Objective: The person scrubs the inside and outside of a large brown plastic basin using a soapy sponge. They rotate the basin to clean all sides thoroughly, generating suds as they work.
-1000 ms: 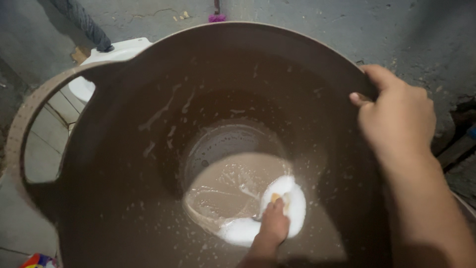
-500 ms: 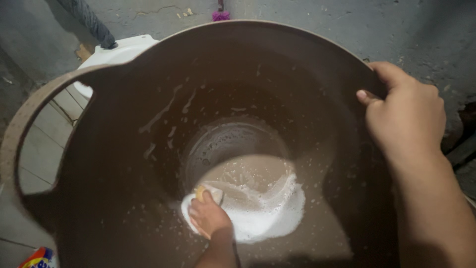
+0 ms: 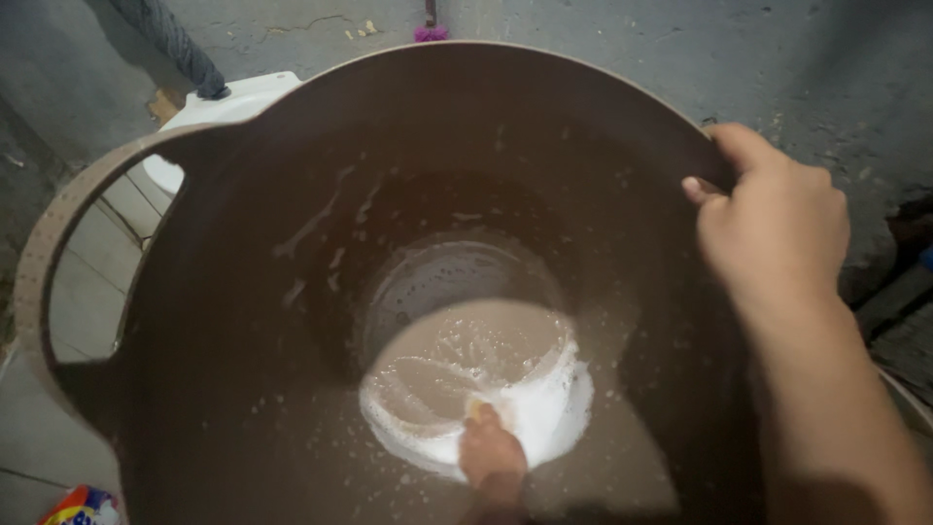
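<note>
A big brown plastic tub (image 3: 466, 58) fills the view, and I look straight down into it. My right hand (image 3: 773, 224) grips its rim on the right side. My left hand (image 3: 491, 455) reaches deep inside to the tub's bottom and presses a small yellow sponge (image 3: 476, 410), mostly hidden under the fingers, against the near edge of the base. White soap foam (image 3: 549, 403) is smeared over the bottom around the hand. Streaks and specks of foam cling to the inner wall.
The tub has a large loop handle (image 3: 53, 233) on the left. Behind it stands a white plastic object (image 3: 243, 97), with a grey twisted cloth (image 3: 175, 49) above it. A colourful packet (image 3: 78, 506) lies at the bottom left on tiled floor. Rough concrete lies beyond.
My left hand with the sponge swept from the right of the tub's bottom to the left, then back to the near middle, spreading foam. My right hand stayed on the rim.
</note>
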